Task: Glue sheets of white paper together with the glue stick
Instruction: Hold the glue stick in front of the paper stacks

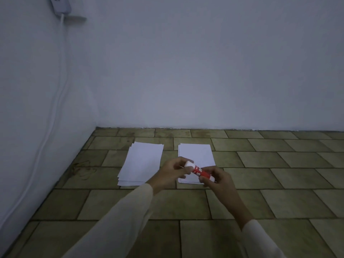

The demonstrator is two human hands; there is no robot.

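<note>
Olive tiled floor meets a pale back wall ahead of you and a side wall on your left, where a white cable hangs down; the tiles stretch wide to your right. Two piles of white paper lie side by side with a strip of floor between them, the left stack fanned at its near edge, the right stack squarer. You hold the glue stick tilted above the right stack's near edge, your left hand pinching its white cap end and your right hand curled round its red lower end
</note>
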